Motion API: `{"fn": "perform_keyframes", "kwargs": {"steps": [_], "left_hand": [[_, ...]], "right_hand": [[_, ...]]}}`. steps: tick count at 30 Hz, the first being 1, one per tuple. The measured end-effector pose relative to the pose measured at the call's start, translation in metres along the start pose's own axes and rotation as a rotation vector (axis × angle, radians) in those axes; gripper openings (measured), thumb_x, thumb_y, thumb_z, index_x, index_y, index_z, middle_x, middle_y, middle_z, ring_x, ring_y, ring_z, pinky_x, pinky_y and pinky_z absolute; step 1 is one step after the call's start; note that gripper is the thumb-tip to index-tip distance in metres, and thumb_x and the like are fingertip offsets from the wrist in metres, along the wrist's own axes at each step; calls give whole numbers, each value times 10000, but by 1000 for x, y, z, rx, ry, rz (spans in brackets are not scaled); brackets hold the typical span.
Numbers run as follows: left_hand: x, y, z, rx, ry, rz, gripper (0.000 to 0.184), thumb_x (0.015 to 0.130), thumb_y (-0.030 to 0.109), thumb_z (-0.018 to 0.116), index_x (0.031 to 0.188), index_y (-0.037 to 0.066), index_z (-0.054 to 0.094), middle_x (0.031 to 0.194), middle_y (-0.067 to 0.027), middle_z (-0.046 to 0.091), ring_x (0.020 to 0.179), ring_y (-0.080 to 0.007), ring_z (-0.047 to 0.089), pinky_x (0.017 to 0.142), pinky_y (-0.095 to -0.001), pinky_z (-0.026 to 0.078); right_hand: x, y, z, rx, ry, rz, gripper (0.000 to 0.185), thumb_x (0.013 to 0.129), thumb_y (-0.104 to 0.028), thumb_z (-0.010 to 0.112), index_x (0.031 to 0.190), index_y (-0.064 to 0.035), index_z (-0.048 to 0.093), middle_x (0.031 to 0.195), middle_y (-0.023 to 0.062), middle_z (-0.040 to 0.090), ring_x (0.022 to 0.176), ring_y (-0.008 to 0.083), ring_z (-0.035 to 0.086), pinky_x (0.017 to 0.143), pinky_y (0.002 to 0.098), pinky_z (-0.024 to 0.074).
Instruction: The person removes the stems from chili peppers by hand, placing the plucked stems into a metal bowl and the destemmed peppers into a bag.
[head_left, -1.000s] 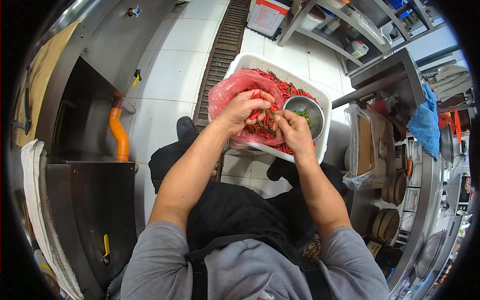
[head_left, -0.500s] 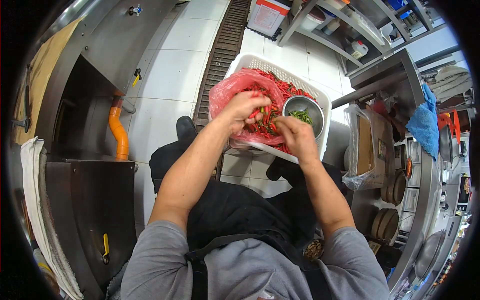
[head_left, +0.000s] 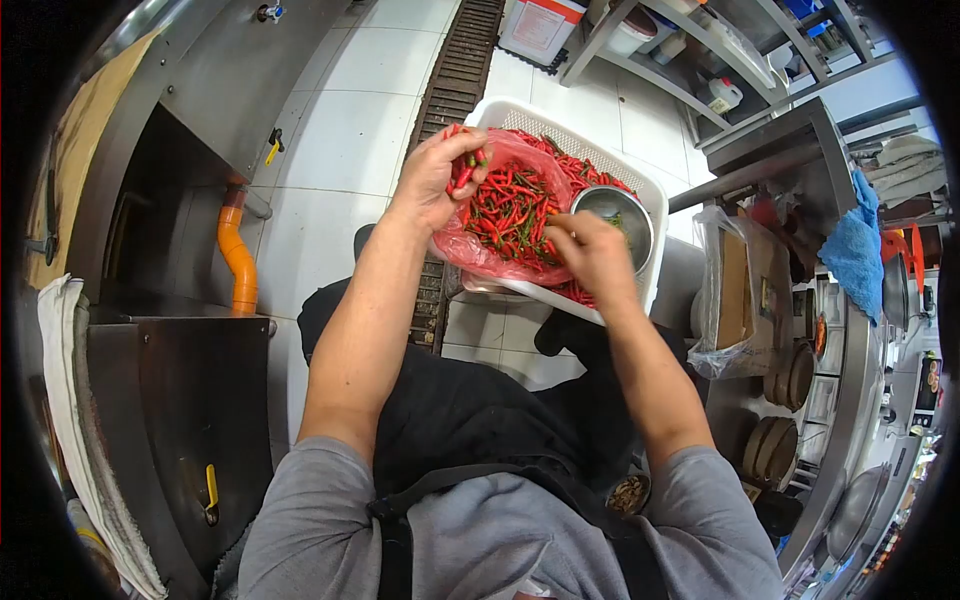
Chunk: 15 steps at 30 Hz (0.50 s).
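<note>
My left hand is closed around several red chillies, over the left edge of a pink plastic bag. Loose red chillies with green stems fill the open bag. Beside the steel bowl, my right hand has its fingers curled together above the bag's right side; whatever lies between the fingertips is too small to make out. Green stems show inside the bowl, partly hidden by that hand. Bag and bowl both sit in a white perforated basket, among more red chillies.
A floor drain grate runs past the basket's left side. To the right stand a plastic-wrapped cardboard box and steel shelving. Steel counters with an orange pipe are on the left. A blue cloth hangs at the right.
My left hand has moved left and up with chillies in it, uncovering the bag's middle. The right hand has shifted slightly right and up, closer over the bowl's edge.
</note>
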<state>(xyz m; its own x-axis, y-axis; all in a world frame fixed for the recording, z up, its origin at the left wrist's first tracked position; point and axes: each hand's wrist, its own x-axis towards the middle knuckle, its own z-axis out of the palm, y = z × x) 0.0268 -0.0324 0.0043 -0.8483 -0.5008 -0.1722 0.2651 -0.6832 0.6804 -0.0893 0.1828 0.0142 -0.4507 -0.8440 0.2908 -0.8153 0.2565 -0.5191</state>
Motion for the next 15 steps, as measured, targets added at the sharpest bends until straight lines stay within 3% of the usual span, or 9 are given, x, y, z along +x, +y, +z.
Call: {"fn": "perform_keyframes", "kwargs": {"steps": [3, 6, 7, 9, 10, 11, 13, 15], "left_hand": [[2, -7, 1, 10, -50, -20, 82, 911, 129, 589, 872, 62, 564, 763, -57, 597, 536, -89, 518, 358, -182, 303], [-1, -8, 2, 50, -56, -36, 108, 883, 135, 645, 837, 81, 564, 719, -27, 590, 523, -82, 531, 361, -188, 308], [-3, -9, 3, 95, -38, -41, 109, 881, 137, 650, 836, 84, 565, 720, -24, 590, 522, -81, 534, 362, -189, 307], [-2, -13, 3, 122, -62, -46, 121, 873, 147, 661, 833, 86, 565, 710, -19, 587, 511, -81, 535, 362, -190, 301], [-4, -16, 5, 192, -43, -77, 126, 868, 152, 666, 830, 85, 566, 704, -18, 586, 505, -80, 531, 361, -191, 298], [-5, -18, 8, 264, -24, -107, 131, 864, 157, 670, 827, 85, 567, 698, -18, 584, 499, -78, 527, 361, -192, 295], [-8, -26, 17, 297, -14, -126, 127, 861, 165, 670, 844, 78, 580, 692, -18, 584, 493, -74, 522, 359, -193, 293], [-3, -42, 17, 380, -105, -297, 108, 876, 140, 637, 934, 64, 587, 739, -24, 597, 513, -68, 530, 367, -179, 312]], "right_hand": [[9, -16, 38, -64, -187, 36, 208, 838, -236, 702, 900, -38, 708, 868, 160, 674, 780, 344, 661, 712, 437, 525], [21, -5, 51, 32, -154, -35, 209, 842, -231, 688, 880, -26, 702, 847, 166, 675, 792, 364, 654, 721, 463, 516], [25, -3, 47, 37, -102, 12, 177, 851, -191, 670, 880, -19, 699, 803, 178, 671, 722, 342, 665, 678, 434, 521], [28, 0, 31, 264, -66, 345, 151, 862, -148, 649, 872, -5, 694, 741, 160, 674, 627, 252, 670, 608, 381, 514], [30, 6, 22, 375, -17, 356, 129, 873, -113, 630, 873, -4, 698, 707, 107, 680, 593, 146, 651, 544, 299, 486], [30, 12, 14, 498, 27, 421, 129, 887, -103, 620, 894, 8, 686, 735, 74, 687, 633, 115, 660, 526, 255, 472], [32, 15, -1, 702, 134, 438, 134, 899, -93, 613, 962, 17, 657, 800, 88, 699, 668, 127, 670, 524, 228, 467], [31, 5, -7, 766, 214, 451, 140, 900, -83, 611, 983, 27, 640, 822, 95, 700, 679, 130, 671, 526, 225, 468]]}}
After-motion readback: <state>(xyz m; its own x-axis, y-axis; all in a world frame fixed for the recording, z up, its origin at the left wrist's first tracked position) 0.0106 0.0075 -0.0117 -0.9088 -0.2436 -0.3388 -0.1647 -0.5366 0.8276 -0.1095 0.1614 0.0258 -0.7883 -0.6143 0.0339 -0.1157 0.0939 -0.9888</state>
